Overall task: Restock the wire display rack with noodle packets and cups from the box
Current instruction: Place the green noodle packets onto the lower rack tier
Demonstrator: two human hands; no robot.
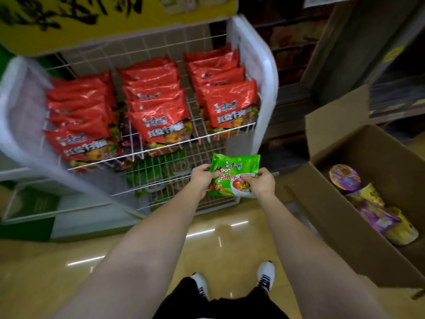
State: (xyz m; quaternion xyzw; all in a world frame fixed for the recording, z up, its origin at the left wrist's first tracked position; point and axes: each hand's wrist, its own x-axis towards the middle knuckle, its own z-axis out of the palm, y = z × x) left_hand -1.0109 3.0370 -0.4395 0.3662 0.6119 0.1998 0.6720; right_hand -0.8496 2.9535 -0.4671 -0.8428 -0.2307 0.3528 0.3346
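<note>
Both hands [232,180] round green packet [234,173], cups [345,178] in box [340,217]

Red packets [158,120] fill the white wire rack [161,150]; green packet [234,173]; purple and yellow cups [345,178] in brown box [340,217].

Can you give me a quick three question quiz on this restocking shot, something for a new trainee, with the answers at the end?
1. True or false: both hands hold the green packet.
2. Which packets fill the upper shelf of the wire rack? A) purple B) red C) yellow
3. Fill in: the cups lie in the cardboard ____.

Key
1. True: the left hand and right hand each pinch a side of it, in front of the rack's lower shelf.
2. B: red packets stand in three rows.
3. box, on the floor to the right of the rack.
</note>
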